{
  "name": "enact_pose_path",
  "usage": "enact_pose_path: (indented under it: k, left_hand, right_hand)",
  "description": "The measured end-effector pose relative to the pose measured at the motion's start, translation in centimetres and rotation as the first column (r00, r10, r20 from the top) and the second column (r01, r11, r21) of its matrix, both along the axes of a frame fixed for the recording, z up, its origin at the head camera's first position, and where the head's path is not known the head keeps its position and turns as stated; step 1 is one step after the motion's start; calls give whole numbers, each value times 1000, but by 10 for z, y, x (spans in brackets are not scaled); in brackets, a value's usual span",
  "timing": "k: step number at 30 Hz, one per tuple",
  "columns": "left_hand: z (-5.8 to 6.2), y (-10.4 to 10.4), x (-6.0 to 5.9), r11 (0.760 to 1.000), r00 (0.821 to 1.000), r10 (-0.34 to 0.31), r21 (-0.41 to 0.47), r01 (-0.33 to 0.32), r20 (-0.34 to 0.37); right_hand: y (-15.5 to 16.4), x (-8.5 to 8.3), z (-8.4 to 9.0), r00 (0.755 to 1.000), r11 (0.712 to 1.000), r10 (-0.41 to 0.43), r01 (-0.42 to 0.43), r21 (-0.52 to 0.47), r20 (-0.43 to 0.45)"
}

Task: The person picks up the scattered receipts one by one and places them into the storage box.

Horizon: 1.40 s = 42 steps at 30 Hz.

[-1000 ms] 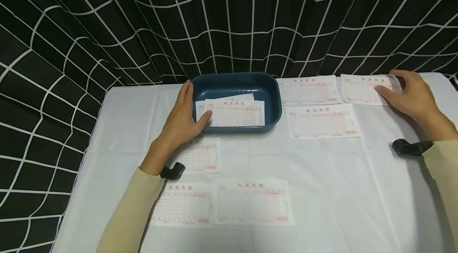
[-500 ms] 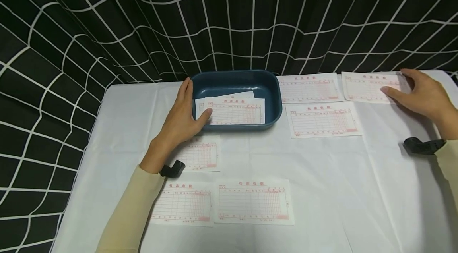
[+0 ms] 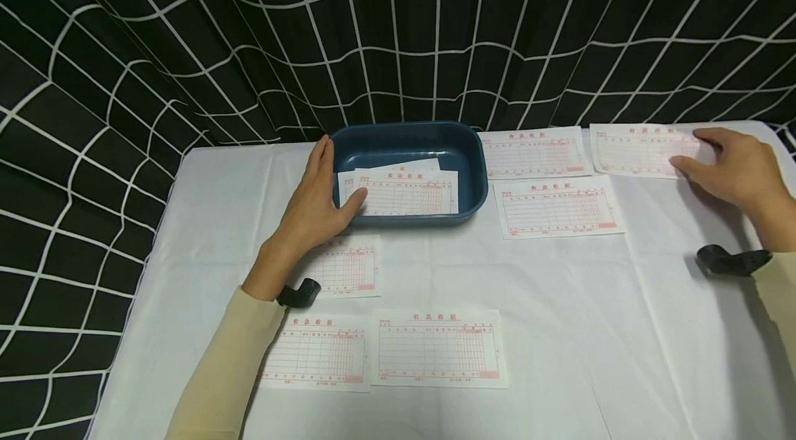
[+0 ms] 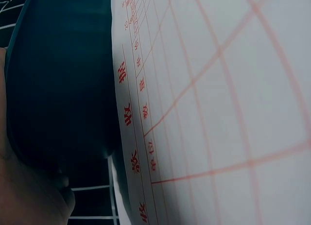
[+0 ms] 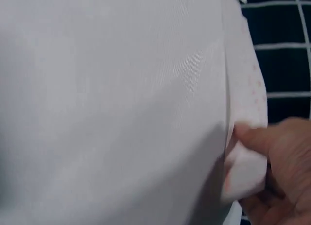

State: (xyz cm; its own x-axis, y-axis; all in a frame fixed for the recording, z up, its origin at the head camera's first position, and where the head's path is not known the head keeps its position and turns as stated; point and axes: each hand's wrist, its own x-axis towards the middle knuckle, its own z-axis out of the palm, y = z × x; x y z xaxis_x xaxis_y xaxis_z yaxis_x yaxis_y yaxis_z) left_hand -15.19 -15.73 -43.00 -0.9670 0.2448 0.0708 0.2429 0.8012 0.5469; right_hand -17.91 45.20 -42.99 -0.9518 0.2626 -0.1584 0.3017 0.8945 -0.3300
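Note:
My left hand (image 3: pixel 314 208) holds the near left corner of a blue plastic basin (image 3: pixel 481 181), fingers along its outer side and thumb over the front rim. Several red-printed receipt slips (image 3: pixel 410 193) lie inside, partly overlapping. Far right, my right hand (image 3: pixel 740 167) pinches the right end of another receipt slip (image 3: pixel 640 148), which bends between thumb and fingers in the right wrist view. A printed slip (image 4: pixel 204 89) fills much of the left wrist view beside the basin's dark wall.
Two slips lie right of the basin, one at the back (image 3: pixel 535 153) and one nearer (image 3: pixel 560 207). One slip (image 3: pixel 345 266) is partly under the left forearm; two more, a left one (image 3: pixel 320 354) and a right one (image 3: pixel 438 350), lie in front. A black grid-patterned curtain (image 3: pixel 423 32) borders the white tablecloth (image 3: pixel 560 322).
My right hand has slid right along the slip to its right end, which it now pinches. The left hand stays at the basin's corner.

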Motion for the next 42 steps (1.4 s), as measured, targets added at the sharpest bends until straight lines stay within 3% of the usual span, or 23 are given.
enact_pose_path:
  k: [7, 15, 24, 33, 37, 42]
  left_hand:
    - [0, -1, 0, 1000, 1000, 7, -3, -7, -5]
    - [-1, -1, -1, 1000, 1000, 4, -1, -4, 2]
    - [-1, -1, 0, 1000, 1000, -2, 4, 2, 3]
    - [-1, 0, 0, 1000, 1000, -6, 5, 6, 7]
    - [-1, 0, -1, 1000, 1000, -9, 12, 9, 7]
    - [-1, -1, -1, 1000, 1000, -6, 6, 6, 4]
  right_hand:
    - [-7, 4, 7, 995, 999, -42, 44, 19, -93]
    - [0, 11, 12, 990, 997, -82, 81, -13, -116]
    - [1, 18, 23, 981, 977, -158, 138, -163, -114]
    - [-7, 21, 34, 967, 939, -255, 243, -245, -15]
    - [-15, 26, 40, 965, 927, -255, 227, -298, -59]
    - [-27, 29, 51, 966, 914, -204, 130, -385, -159]
